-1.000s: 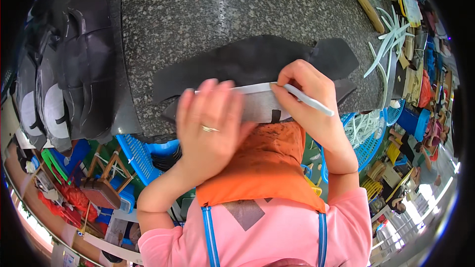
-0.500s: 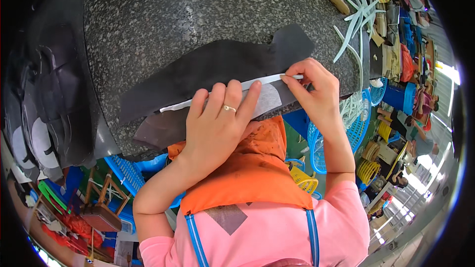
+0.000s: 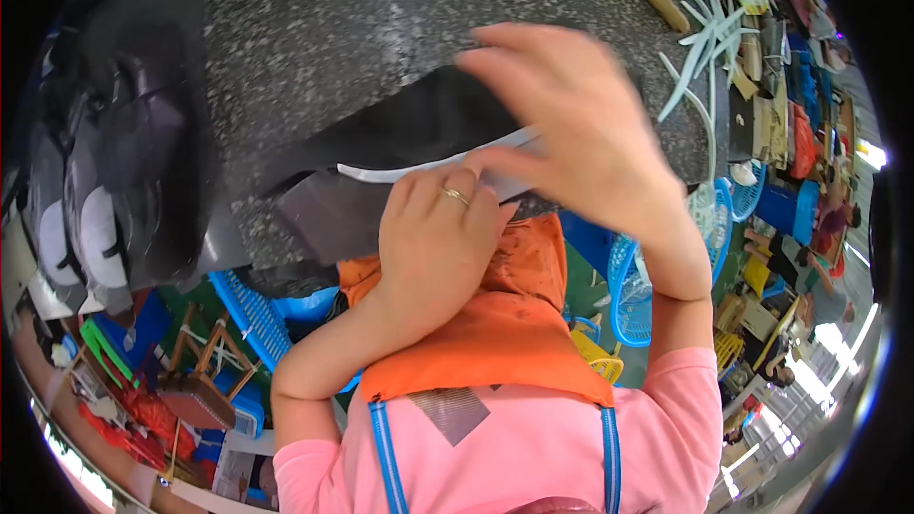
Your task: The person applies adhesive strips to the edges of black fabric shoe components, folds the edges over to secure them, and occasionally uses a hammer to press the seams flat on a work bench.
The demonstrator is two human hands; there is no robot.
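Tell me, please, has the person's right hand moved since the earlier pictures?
Yes. The right hand has lifted off the end of the white strip, now blurred above the dark sheet on the speckled stone table.

Left hand (image 3: 440, 240) flat, right hand (image 3: 571, 124) raised

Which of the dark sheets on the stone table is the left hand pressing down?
The left hand presses the near dark sheet with the pale strip across it, at the table's front edge, not the stacked cut pieces far left.
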